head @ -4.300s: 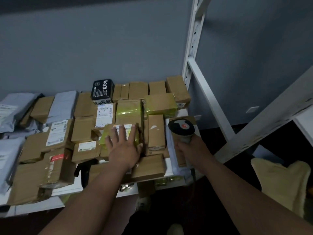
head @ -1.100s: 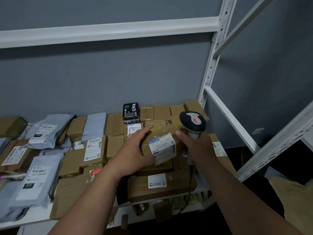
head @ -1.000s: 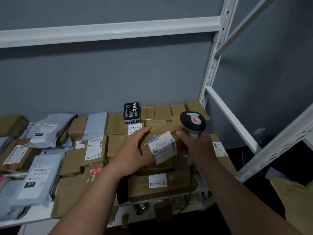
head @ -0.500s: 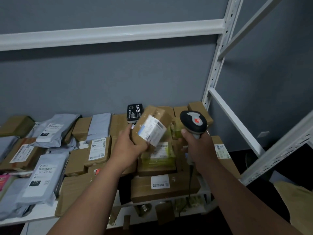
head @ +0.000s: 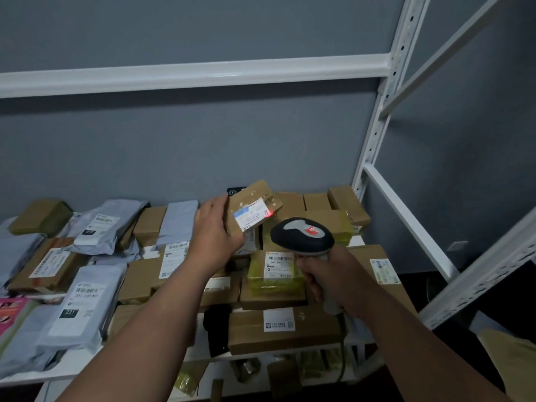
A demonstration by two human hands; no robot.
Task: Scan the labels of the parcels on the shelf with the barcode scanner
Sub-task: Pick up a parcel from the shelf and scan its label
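My left hand (head: 214, 233) grips a small brown cardboard parcel (head: 253, 205), lifted above the pile and tilted so its white label (head: 251, 217) faces me. A red scanner dot glows on the label's right end. My right hand (head: 333, 278) holds the handle of the black and grey barcode scanner (head: 303, 235), whose head sits just below and right of the parcel, pointing at the label. Beneath them lies a yellow-taped parcel (head: 272, 271) with a white label, on top of other boxes.
The white shelf (head: 72, 364) is packed with brown boxes and grey mailer bags (head: 81, 306). A white upright post (head: 377, 117) and a diagonal brace (head: 406, 219) stand to the right, with a crossbeam (head: 188, 74) overhead. More items sit on the level below.
My left hand has raised the small parcel off the pile and turned its label toward the scanner. The scanner has tipped toward it, and a red dot now shows on the label.
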